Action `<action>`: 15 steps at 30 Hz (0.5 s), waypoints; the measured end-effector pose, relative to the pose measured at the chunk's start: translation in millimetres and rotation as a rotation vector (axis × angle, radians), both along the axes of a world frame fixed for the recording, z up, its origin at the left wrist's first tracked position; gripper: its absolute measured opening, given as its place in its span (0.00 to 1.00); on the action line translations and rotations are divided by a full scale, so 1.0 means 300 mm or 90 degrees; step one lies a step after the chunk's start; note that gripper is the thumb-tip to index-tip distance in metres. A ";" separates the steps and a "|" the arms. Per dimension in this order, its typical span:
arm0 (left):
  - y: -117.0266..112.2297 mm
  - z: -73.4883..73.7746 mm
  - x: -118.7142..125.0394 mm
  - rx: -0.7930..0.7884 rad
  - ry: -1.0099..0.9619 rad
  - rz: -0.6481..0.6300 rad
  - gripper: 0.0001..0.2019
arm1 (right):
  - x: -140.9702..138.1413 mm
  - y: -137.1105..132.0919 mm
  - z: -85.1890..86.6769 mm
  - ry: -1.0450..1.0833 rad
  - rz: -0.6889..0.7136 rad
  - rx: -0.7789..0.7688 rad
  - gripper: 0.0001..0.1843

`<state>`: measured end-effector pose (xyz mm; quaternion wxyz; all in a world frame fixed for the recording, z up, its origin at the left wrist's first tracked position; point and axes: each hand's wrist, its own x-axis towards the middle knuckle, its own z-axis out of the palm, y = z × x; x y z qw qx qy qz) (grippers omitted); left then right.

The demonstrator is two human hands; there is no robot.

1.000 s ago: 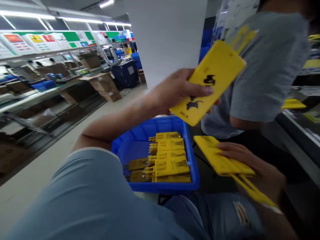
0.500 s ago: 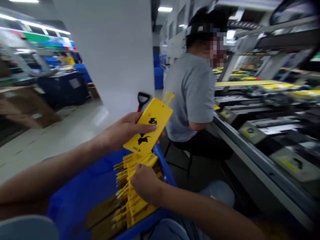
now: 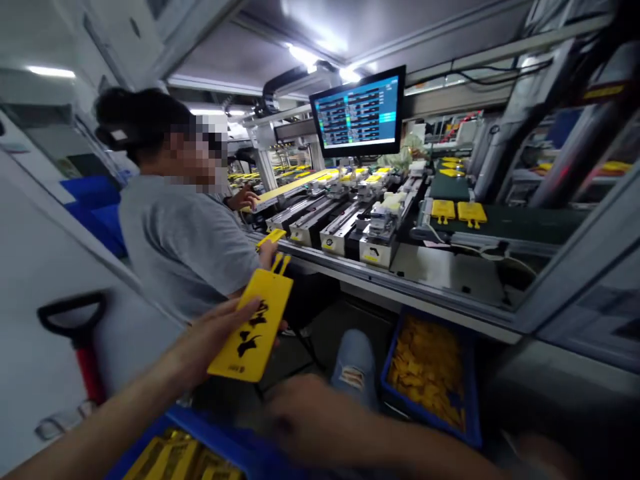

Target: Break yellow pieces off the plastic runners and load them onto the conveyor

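Note:
My left hand [image 3: 213,337] is closed around a flat yellow tag [image 3: 257,327], thumb on its face. The tag has black markings and two thin prongs at its top end. My right hand [image 3: 315,417] is lower and to the right, apart from the tag and smeared by motion, so its fingers cannot be made out. Below my hands, at the bottom edge, a blue bin [image 3: 200,427] holds several yellow tags [image 3: 173,460].
A co-worker in a grey shirt [image 3: 185,233] sits ahead on the left, holding a yellow piece [image 3: 271,239] at a machine bench with fixtures [image 3: 335,233]. A monitor [image 3: 357,113] hangs above. Another blue bin [image 3: 473,400] of yellow pieces sits below the bench. A red-shafted handle [image 3: 90,373] stands left.
My view has swung right toward the bench and monitor. The left hand still holds the tag. My right hand has come away from the stacked tags in the bin.

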<state>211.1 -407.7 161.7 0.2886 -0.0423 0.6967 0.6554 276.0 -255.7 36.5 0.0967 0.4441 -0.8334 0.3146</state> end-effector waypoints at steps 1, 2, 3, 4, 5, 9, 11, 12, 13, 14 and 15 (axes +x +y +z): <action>0.065 -0.021 -0.022 0.032 -0.031 -0.042 0.29 | 0.012 0.123 -0.009 -0.070 -0.112 -0.117 0.16; 0.135 -0.046 -0.047 0.065 -0.071 -0.086 0.31 | 0.027 0.242 -0.026 -0.137 -0.233 -0.226 0.17; 0.210 -0.074 -0.075 0.093 -0.119 -0.137 0.33 | 0.047 0.355 -0.050 -0.215 -0.338 -0.304 0.16; 0.288 -0.106 -0.104 0.121 -0.163 -0.193 0.36 | 0.071 0.460 -0.079 -0.272 -0.437 -0.384 0.16; 0.368 -0.140 -0.133 0.146 -0.196 -0.251 0.38 | 0.101 0.554 -0.111 -0.313 -0.519 -0.440 0.17; 0.699 -0.266 -0.197 0.216 -0.258 -0.449 0.41 | 0.271 0.796 -0.226 -0.401 -0.760 -0.608 0.24; 0.855 -0.320 -0.190 0.234 -0.281 -0.521 0.40 | 0.352 0.843 -0.264 -0.398 -0.815 -0.664 0.24; 0.926 -0.346 -0.180 0.242 -0.296 -0.553 0.40 | 0.382 0.855 -0.281 -0.391 -0.837 -0.683 0.24; 0.992 -0.373 -0.166 0.250 -0.313 -0.581 0.39 | 0.405 0.863 -0.297 -0.387 -0.856 -0.699 0.25; 1.052 -0.401 -0.151 0.258 -0.330 -0.604 0.38 | 0.422 0.870 -0.314 -0.387 -0.873 -0.714 0.25; 1.106 -0.430 -0.134 0.268 -0.346 -0.621 0.38 | 0.434 0.876 -0.333 -0.388 -0.886 -0.733 0.25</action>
